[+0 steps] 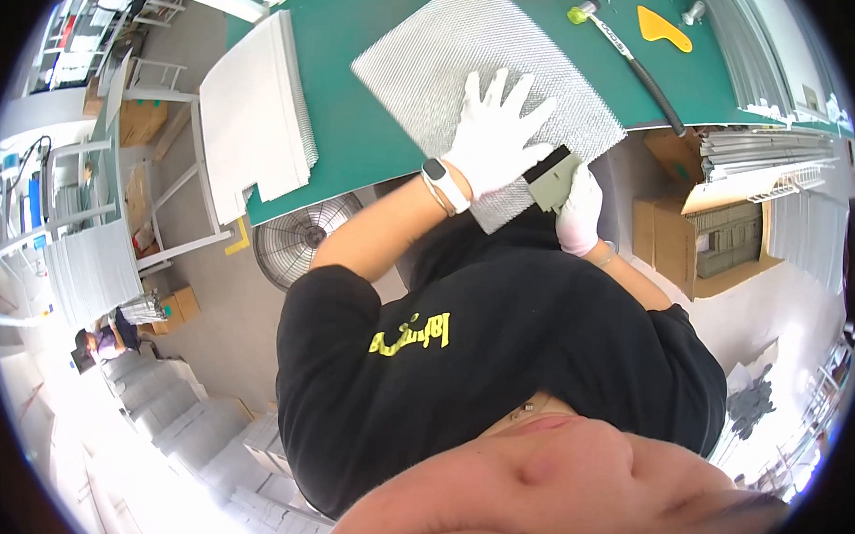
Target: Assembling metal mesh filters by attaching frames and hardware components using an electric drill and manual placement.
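Note:
A silvery mesh panel [454, 51] lies askew on the green table, with one corner sticking out past the front edge toward my body. My left hand [498, 138], in a white glove, is pressed flat on the mesh with its fingers spread. At the panel's near right side my gloved right hand [581, 214] grips a flat grey-green piece [553, 187] with a black strip along its far edge. This piece lies against the panel's near right edge; the right fingers are partly hidden behind it.
A stack of white sheets [254, 110] stands left on the green table [333, 141]. A hammer [632, 62], a yellow scraper [664, 29] and long metal profiles [759, 62] lie right. Below are a fan [306, 235] and an open cardboard box [668, 242].

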`<state>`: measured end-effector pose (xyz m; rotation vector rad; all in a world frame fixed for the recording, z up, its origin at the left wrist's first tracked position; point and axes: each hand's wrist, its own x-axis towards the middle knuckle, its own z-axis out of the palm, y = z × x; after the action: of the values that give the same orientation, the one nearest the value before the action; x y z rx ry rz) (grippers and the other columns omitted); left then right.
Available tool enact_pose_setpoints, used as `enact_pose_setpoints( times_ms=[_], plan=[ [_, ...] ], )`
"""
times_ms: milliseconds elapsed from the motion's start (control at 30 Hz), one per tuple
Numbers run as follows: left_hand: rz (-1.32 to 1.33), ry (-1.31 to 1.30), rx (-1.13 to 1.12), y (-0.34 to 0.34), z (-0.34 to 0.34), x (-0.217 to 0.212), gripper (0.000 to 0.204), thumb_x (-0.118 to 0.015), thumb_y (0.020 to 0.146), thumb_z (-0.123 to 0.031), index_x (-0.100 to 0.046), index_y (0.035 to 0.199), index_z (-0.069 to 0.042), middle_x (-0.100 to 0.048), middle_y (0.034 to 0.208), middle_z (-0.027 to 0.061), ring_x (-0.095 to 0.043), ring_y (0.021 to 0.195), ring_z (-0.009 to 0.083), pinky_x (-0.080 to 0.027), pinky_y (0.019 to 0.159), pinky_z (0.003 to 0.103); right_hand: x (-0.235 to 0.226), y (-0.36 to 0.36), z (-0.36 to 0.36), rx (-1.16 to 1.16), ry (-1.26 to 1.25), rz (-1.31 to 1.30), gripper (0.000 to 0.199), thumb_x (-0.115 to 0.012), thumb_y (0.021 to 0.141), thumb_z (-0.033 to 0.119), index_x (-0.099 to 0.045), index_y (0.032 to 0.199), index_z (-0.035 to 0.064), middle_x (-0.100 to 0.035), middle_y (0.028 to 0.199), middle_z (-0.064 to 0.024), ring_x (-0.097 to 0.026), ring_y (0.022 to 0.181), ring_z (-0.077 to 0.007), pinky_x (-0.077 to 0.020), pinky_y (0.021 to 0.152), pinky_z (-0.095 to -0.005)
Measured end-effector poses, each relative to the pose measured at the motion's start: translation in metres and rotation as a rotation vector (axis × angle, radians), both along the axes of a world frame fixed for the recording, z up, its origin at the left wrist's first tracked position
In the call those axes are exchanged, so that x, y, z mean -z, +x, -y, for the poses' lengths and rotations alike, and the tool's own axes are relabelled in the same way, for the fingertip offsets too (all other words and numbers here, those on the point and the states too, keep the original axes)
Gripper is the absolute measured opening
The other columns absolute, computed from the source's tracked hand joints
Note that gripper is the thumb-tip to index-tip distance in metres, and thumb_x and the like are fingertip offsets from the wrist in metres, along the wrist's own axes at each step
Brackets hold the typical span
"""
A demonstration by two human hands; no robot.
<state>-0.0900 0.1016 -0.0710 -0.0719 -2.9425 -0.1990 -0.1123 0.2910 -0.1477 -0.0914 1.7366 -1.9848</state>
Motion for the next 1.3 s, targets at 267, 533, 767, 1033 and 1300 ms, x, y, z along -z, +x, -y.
enact_pose_setpoints(
  times_ms=[267, 533, 767, 1033, 1300],
  plan=[
    [0.039, 0.039, -0.098, 0.004, -0.013, -0.005, 0.06, -0.055, 0.092, -0.045, -0.048, 0.146, -0.021, -0.039, 0.151, 0.0229, -0.032, 0.139, 0.0495, -0.013, 0.114, 0.067, -0.023, -0.042, 0.005, -0.293, -0.037, 0.121, 0.022, -0.058, 0.101, 0.025, -0.066, 0.103, 0.0042, -0.064, 0.091, 0.0013, -0.058, 0.08, -0.0062, -0.048, 0.071, -0.0249],
    [0.04, 0.107, -0.072, 0.014, -0.03, -0.012, 0.058, -0.058, 0.09, -0.039, -0.05, 0.144, -0.019, -0.042, 0.148, 0.0221, -0.035, 0.137, 0.0482, -0.015, 0.115, 0.064, -0.026, -0.006, 0.006, 0.037, -0.127, 0.119, 0.017, -0.058, 0.1, 0.02, -0.064, 0.103, 0.0043, -0.063, 0.094, 0.0002, -0.058, 0.084, -0.0072, -0.0486, 0.074, -0.0256],
    [0.056, 0.062, -0.026, 0.009, -0.017, -0.012, 0.055, -0.057, 0.091, -0.033, -0.051, 0.143, -0.015, -0.044, 0.146, 0.0213, -0.036, 0.136, 0.046, -0.018, 0.113, 0.064, -0.019, -0.014, 0.021, -0.069, -0.172, 0.222, 0.016, -0.061, 0.099, 0.02, -0.065, 0.099, 0.005, -0.062, 0.09, 0.0017, -0.056, 0.081, -0.0058, -0.0475, 0.071, -0.0256],
    [0.092, 0.055, -0.017, 0.02, -0.037, -0.012, 0.054, -0.057, 0.091, -0.032, -0.052, 0.142, -0.017, -0.044, 0.147, 0.0199, -0.035, 0.137, 0.0452, -0.017, 0.115, 0.063, -0.017, 0.0, 0.009, -0.003, -0.254, 0.234, 0.017, -0.057, 0.1, 0.017, -0.065, 0.107, 0.003, -0.065, 0.098, -0.0007, -0.059, 0.088, -0.0074, -0.0493, 0.077, -0.026],
    [0.063, -0.026, 0.133, -0.012, 0.017, -0.002, 0.044, -0.059, 0.09, -0.031, -0.06, 0.133, -0.019, -0.049, 0.141, 0.0125, -0.038, 0.135, 0.0393, -0.023, 0.114, 0.06, -0.031, -0.056, 0.011, -0.861, -0.037, 0.195, 0.04, -0.065, 0.095, 0.036, -0.062, 0.118, 0.0038, -0.065, 0.094, -0.0035, -0.06, 0.084, -0.0106, -0.0504, 0.075, -0.0272]
  ],
)
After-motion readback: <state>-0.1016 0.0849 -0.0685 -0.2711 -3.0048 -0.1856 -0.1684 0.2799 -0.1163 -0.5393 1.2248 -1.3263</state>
